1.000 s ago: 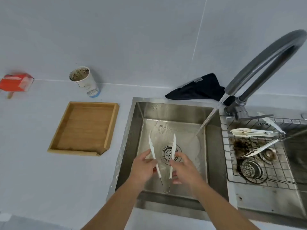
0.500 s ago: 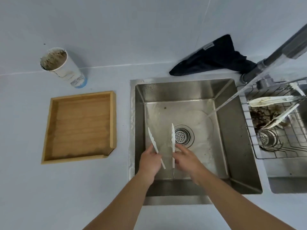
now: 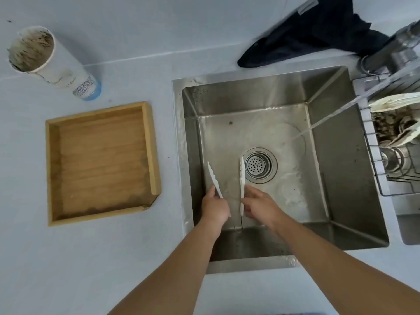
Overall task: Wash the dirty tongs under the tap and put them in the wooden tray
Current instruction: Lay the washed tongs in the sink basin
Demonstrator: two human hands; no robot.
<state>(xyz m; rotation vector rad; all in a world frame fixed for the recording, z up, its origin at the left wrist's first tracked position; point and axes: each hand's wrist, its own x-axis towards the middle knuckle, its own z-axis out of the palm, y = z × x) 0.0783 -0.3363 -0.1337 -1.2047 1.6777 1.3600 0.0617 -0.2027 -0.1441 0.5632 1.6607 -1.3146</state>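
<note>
Barely shifted since a moment ago, the white tongs (image 3: pixel 242 178) are held spread over the sink (image 3: pixel 327 233), clear of the tap stream (image 3: pixel 329 115) at two o'clock. One arm is pinched by the left hand (image 3: pixel 214 209), the other by the right hand (image 3: pixel 261 206); the wooden tray (image 3: pixel 51 173) lies at nine o'clock.

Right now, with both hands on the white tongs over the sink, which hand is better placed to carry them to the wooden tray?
Left. The left hand already grips one arm of the white plastic tongs and is nearer the square wooden tray, which lies to the sink's left. The right hand would have to cross over.
</note>
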